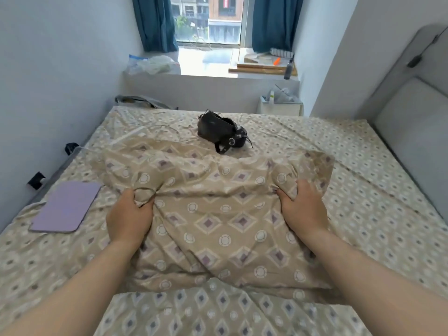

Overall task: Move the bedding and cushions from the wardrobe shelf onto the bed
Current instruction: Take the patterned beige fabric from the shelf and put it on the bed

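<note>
A beige cushion point(213, 214) with a purple diamond print lies on the bed point(363, 202), across the middle of the patterned sheet. My left hand point(129, 217) grips a fold of its cover on the left side. My right hand point(304, 209) grips bunched cover on its right side. Under its near edge lies more bedding point(218, 311) with a paler diamond print. The wardrobe shelf is out of view.
A black bag point(220, 132) sits on the bed beyond the cushion. A purple flat case point(65, 207) lies at the left. A padded headboard point(412, 117) rises at the right. The window ledge point(208, 61) with clutter is at the far end.
</note>
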Tool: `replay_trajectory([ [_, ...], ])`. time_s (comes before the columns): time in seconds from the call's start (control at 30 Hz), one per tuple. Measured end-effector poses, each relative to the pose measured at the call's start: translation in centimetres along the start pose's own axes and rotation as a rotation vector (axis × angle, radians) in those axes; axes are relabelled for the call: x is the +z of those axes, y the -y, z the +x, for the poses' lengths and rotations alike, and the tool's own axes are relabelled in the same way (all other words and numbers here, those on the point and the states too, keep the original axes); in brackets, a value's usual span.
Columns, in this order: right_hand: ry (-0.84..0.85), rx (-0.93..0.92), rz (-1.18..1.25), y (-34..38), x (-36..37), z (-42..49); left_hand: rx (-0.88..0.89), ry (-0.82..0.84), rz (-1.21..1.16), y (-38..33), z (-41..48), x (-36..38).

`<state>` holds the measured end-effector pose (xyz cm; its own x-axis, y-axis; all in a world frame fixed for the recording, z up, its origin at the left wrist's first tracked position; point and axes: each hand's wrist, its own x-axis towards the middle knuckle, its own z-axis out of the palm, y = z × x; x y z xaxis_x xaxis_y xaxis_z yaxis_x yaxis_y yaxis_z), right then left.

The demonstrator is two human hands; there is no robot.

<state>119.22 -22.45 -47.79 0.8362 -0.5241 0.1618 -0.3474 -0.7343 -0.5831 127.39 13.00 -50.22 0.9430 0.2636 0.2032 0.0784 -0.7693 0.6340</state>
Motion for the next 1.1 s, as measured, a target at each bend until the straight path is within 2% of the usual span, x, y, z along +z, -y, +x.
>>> replay_trajectory([
  [0.3,0.116,0.155,-0.038,-12.0,14.1,-2.9,-0.041,0.131,0.049,10.5,-3.7,14.4],
  [0.57,0.174,0.206,-0.032,-16.9,20.1,-4.8,-0.046,0.193,0.094,15.2,-5.2,20.5],
  [0.67,0.205,0.25,-0.177,-18.0,21.2,-5.4,-0.15,0.258,0.072,16.6,-5.0,21.3],
  [0.7,0.24,0.283,-0.254,-18.4,21.3,-5.7,-0.181,0.298,0.115,17.0,-5.0,21.4],
  [0.77,0.337,0.329,-0.347,-19.0,21.7,-6.3,-0.128,0.384,0.316,17.8,-5.3,21.6],
  [0.83,0.417,0.345,-0.349,-19.2,21.9,-6.4,-0.055,0.47,0.449,18.2,-4.9,21.5],
  [0.93,0.465,0.365,-0.36,-18.4,21.1,-5.9,-0.073,0.557,0.48,17.4,-4.2,20.6],
  [1.1,0.482,0.283,-0.28,-12.4,17.5,-4.0,-0.007,0.546,0.435,12.6,-2.2,16.2],
])
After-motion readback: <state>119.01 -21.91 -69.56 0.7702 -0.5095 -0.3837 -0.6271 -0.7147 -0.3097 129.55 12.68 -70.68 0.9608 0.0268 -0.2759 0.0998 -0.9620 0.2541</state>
